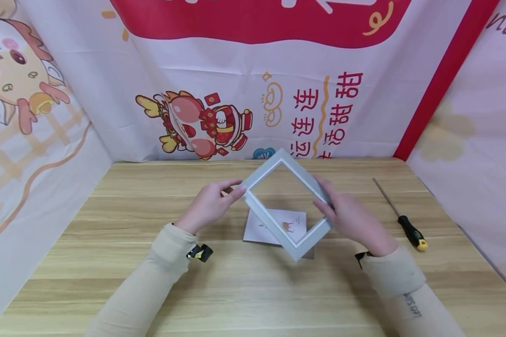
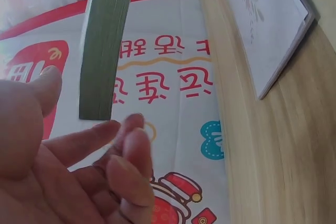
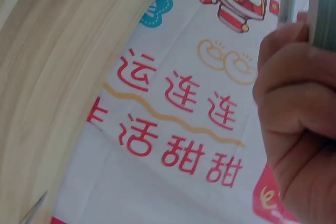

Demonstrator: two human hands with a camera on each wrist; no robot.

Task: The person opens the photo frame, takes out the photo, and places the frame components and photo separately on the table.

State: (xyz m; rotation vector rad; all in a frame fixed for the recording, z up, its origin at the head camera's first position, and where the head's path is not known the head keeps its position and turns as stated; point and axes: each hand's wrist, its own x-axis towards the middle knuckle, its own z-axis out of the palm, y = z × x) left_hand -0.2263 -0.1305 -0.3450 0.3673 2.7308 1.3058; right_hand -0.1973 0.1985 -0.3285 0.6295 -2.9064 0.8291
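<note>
A light grey picture frame [image 1: 261,172], with an open middle, is held tilted above the table, one corner up. My right hand [image 1: 346,215] grips its right side, fingers curled round the edge in the right wrist view. Close by the left corner is my left hand [image 1: 212,201]. In the left wrist view its thumb and loosely bent fingers stand apart around the frame's end [image 2: 105,51], not gripping it. Below the frame, a white picture sheet [image 1: 257,229] with a small brown animal print lies on the table, partly covered in the head view.
To the right on the wood-grain table [image 1: 152,262] lies a long screwdriver [image 1: 411,230] with a black and yellow handle. A grey edge [image 1: 308,253] shows beside the picture sheet. Printed cloth [image 1: 219,61] hangs behind the table and along both sides.
</note>
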